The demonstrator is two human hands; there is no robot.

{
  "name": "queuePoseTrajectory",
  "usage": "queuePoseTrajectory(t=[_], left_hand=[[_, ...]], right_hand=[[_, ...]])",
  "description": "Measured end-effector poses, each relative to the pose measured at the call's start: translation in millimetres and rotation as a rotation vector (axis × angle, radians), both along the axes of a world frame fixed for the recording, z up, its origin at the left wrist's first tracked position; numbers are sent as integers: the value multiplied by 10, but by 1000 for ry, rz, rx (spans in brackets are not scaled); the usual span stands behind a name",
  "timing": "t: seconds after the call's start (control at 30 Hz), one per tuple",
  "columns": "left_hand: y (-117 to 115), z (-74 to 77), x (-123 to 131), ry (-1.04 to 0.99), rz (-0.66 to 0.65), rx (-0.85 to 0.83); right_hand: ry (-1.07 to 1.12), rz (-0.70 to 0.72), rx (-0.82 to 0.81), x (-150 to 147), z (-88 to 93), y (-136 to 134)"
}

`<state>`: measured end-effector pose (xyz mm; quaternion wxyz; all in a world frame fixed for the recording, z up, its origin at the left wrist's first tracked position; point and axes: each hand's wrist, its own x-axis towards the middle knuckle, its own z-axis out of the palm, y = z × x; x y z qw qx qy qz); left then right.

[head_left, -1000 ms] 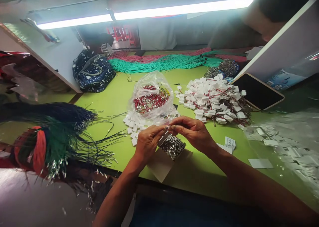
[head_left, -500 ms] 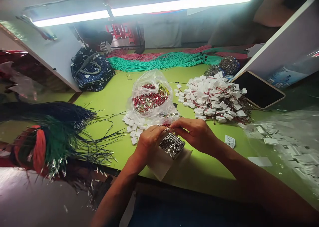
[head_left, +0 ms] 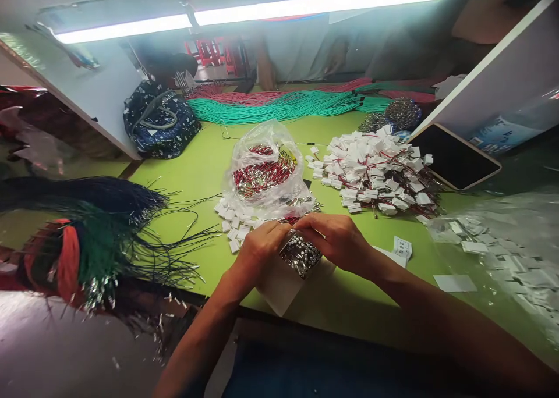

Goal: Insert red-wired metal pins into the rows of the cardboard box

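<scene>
My left hand (head_left: 261,245) and my right hand (head_left: 340,240) meet at the far edge of a small box (head_left: 302,257) packed with shiny metal pieces. Fingers and thumb of both hands are pinched together there; what lies between the fingertips is too small to make out. Beneath the box a pale sheet (head_left: 279,290) lies on the green table (head_left: 371,302). Just beyond my hands, a clear plastic bag (head_left: 242,145) holds short red wires (head_left: 264,174) with metal ends. Loose white connectors (head_left: 236,226) lie beside my left hand.
A heap of white connectors on red wires (head_left: 371,171) is back right, with a dark-screened phone (head_left: 456,156) behind it. Dark and green wire bundles (head_left: 100,241) hang at left. Teal wires (head_left: 279,107) cross the back. A plastic bag of white parts (head_left: 515,258) lies right.
My right hand has moved slightly left, closer to my left fingertips and over the box's edge. A white paper now shows beside my right wrist. Another person's hands appear beyond the teal wires.
</scene>
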<state>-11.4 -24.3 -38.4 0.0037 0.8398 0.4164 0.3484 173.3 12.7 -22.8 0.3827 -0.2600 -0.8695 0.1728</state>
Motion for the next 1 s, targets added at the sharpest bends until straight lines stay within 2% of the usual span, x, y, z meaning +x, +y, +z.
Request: queuePoseTrajectory(t=[0.2,0.3,0.37,0.47,0.53,0.6,0.67,0.73,0.8,0.83,0.9,1.0], left_hand=[[21,-55,-12,111,31,-70],[28,-30,1,71,92,-53],[37,13,-38,-16,144,-20],[85,113,-190,-90,275,-38],[170,197,-307,-21,356,-104],[323,279,-381,94,414,-188],[548,338,-385,199,474,-285],[816,352,-327,276,550,-433],[1074,320,-239,350,648,-623],[1181,293,-197,363,661,-657],[1337,235,-135,382,664,-711],[1434,178,-119,387,625,-763]], right_hand=[[-1,7,-166,10,-54,57],[-20,9,-321,63,-28,168],[-91,-51,-364,111,-30,276],[-356,-230,-266,183,-71,448],[-515,-363,-171,218,-88,519],[-566,-432,-96,226,-64,514],[-551,-373,-31,190,2,420],[-578,-188,20,109,79,253],[-696,-30,61,4,128,60],[-766,16,75,-47,135,-29],[-871,58,85,-127,115,-165],[-938,56,74,-181,37,-251]])
